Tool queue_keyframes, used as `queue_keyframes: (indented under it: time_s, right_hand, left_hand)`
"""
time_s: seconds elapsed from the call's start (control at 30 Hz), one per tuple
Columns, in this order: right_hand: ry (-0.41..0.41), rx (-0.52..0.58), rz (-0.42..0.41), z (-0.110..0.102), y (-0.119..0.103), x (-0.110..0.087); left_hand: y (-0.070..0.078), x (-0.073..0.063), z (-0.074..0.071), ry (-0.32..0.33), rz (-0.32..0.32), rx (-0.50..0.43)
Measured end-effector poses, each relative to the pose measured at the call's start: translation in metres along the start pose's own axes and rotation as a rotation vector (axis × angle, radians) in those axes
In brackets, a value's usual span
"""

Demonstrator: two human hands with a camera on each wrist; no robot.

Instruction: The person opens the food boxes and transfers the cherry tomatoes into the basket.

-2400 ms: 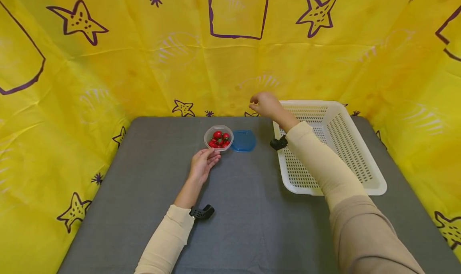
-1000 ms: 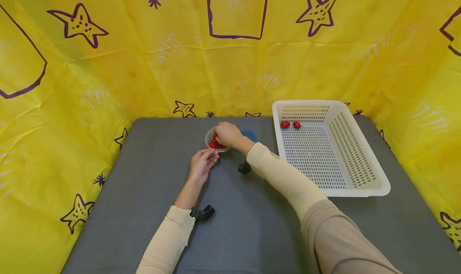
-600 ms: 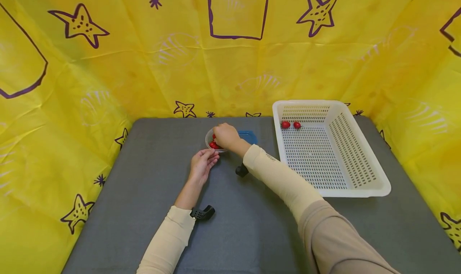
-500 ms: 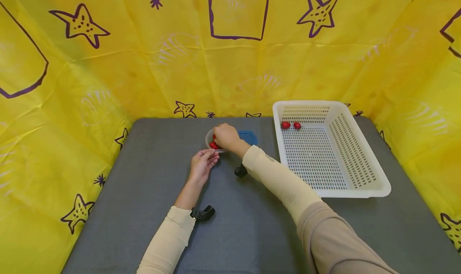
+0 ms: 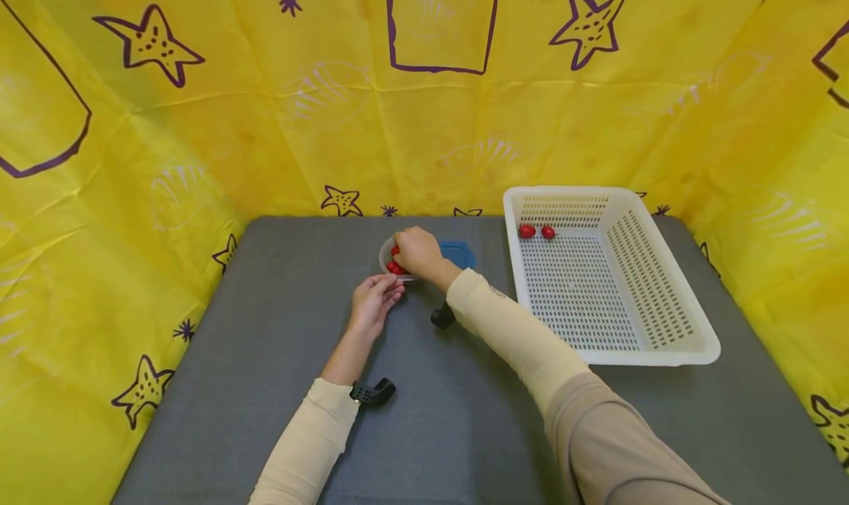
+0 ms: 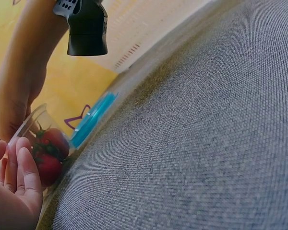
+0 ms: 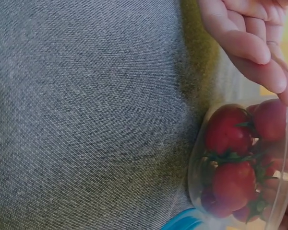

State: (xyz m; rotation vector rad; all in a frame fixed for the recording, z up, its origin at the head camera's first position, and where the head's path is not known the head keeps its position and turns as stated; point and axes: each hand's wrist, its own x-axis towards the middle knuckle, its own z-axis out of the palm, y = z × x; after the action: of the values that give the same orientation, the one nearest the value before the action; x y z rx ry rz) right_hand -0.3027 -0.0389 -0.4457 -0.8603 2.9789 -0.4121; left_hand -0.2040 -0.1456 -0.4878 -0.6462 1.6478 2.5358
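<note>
A small clear plastic container (image 5: 383,253) stands near the table's far edge, with several red cherry tomatoes (image 5: 395,267) with green stems in it. My left hand (image 5: 372,307) pinches its near rim between thumb and fingers, as the left wrist view also shows. My right hand (image 5: 419,251) reaches down into the container from the right. Its fingers (image 7: 277,165) show partly through the clear wall in the right wrist view, among the tomatoes. Whether they grip one is hidden. Two cherry tomatoes (image 5: 527,231) lie in the far left corner of the white basket (image 5: 701,346).
Just right of the container a blue lid (image 5: 460,253) lies flat, partly covered by my right hand. The large perforated basket takes up the table's right side. A grey cloth (image 5: 265,328) covers the table, and a yellow patterned sheet (image 5: 424,144) hangs behind it.
My right hand has moved from over the basket's far left corner leftward into the container, and then barely stirs. Two tomatoes in the basket have come into view. My left hand keeps its place.
</note>
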Motion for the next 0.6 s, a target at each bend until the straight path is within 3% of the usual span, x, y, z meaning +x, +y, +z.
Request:
queue_keyframes:
  time_s: [0.6]
  right_hand:
    - [-0.019, 0.039, -0.008, -0.014, 0.001, -0.002]
  left_hand:
    - [0.000, -0.001, 0.000, -0.003, 0.008, -0.015]
